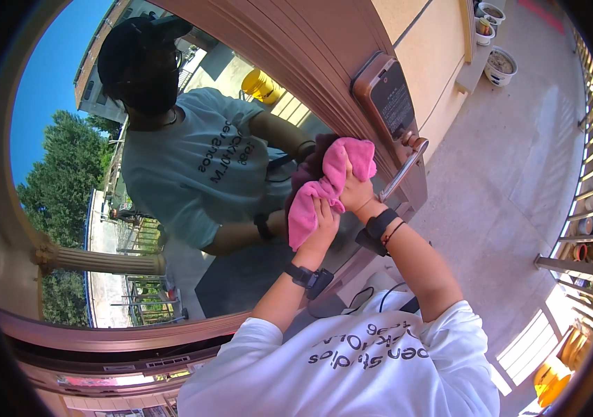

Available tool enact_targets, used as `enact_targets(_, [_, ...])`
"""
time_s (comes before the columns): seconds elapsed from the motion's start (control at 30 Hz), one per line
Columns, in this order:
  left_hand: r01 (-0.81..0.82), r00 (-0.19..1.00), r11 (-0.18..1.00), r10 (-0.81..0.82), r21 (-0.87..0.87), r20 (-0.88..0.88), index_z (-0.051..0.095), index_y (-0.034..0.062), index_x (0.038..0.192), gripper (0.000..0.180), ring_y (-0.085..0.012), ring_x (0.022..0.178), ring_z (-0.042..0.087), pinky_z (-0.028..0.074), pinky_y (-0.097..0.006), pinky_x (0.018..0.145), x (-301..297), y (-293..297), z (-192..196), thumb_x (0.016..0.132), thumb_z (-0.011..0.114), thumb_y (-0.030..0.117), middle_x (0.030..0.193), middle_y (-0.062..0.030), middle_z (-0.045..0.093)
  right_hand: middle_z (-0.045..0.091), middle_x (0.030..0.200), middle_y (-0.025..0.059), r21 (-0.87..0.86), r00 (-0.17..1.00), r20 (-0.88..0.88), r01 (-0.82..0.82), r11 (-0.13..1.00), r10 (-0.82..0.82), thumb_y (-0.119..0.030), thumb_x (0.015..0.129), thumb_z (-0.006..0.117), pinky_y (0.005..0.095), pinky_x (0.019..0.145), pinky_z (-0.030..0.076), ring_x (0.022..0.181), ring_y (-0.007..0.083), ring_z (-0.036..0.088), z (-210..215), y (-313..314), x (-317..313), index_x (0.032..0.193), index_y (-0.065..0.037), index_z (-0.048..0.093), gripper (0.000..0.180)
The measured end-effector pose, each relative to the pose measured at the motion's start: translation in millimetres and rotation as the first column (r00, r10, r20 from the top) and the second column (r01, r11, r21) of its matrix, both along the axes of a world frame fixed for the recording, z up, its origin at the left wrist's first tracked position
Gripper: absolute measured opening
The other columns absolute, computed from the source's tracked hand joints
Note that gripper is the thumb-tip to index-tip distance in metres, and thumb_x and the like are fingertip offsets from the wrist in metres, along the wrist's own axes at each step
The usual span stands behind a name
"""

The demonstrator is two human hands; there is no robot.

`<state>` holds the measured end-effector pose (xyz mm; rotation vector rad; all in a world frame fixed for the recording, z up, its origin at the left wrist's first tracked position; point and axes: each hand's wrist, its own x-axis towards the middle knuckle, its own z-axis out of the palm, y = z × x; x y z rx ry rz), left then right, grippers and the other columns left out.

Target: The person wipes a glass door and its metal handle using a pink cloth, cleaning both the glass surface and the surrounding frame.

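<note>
Head view: I'm seeing left hand (325,225) and right hand (358,190) both gripping pink cloth (322,190), just two o'clock off centre, apparently bunching it for firm pressure against reflective glass (171,233).

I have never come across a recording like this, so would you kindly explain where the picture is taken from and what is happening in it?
There is no robot here: the left hand and right hand belong to a person. The one picture comes from a wide fisheye camera worn on that person's head, looking down, which is why straight edges bend toward the rim.

Both hands hold a bunched pink cloth, which appears pressed against a dark, shiny pane. The figure in the pane is the person's own reflection. To the right of the cloth are a lever handle and a lock panel. Dark bands sit on both wrists.
</note>
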<state>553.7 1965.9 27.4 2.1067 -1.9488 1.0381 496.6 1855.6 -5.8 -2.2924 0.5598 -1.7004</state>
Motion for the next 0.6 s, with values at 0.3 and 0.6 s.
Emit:
enact_targets(0.3, [0.172,0.931,0.975,-0.114,0.142,-0.347,0.038,-0.0083,0.115,0.054,-0.0321,0.116,0.034,0.028,-0.034,0.096,0,12,6,0.068,0.058,0.007,0.121,-0.0224,0.037,0.016,0.130,0.0215,0.483,0.987,-0.138,-0.010,0.876,0.087,-0.031,0.076,0.050,0.0386,0.089,0.034,0.116,0.0360,0.027,-15,38,0,0.111,-0.013,0.048,0.040])
enact_targets(0.6, [0.353,0.867,0.936,-0.323,0.010,-0.380,0.033,-0.0082,0.119,0.049,-0.0325,0.115,0.034,0.026,-0.036,0.097,-9,-20,5,0.074,0.049,0.003,0.123,-0.0234,0.034,0.022,0.131,0.0143,0.624,0.990,-0.064,-0.057,0.779,0.124,-0.022,0.081,0.043,0.0357,0.084,0.039,0.106,0.0350,0.041,23,39,-39,0.121,-0.009,0.034,0.044])
